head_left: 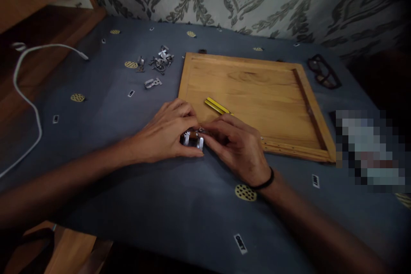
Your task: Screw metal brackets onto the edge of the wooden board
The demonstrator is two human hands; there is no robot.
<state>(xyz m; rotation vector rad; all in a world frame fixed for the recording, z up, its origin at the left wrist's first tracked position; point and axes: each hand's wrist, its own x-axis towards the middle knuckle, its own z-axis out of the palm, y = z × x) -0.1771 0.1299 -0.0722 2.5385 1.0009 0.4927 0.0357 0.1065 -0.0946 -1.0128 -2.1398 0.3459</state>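
Observation:
My left hand [173,132] is closed around a small shiny metal bracket [193,139] with a brown part in its middle. Its thumb lies below the bracket and its fingers curl over the top. My right hand [239,145], with a dark band at the wrist, pinches at the bracket's right side. Whatever sits between its fingertips is small and mostly covered. Just behind the right hand, a yellow and black stick-shaped thing [218,105] lies on a shallow framed wooden board [244,94].
Several loose metal parts [163,56] lie in a heap at the back left, with a single metal clip [153,82] nearer. A white cable [32,107] curves along the left. Glasses [323,72] and a blurred-out object [369,150] are at the right on the grey-blue cloth [180,214].

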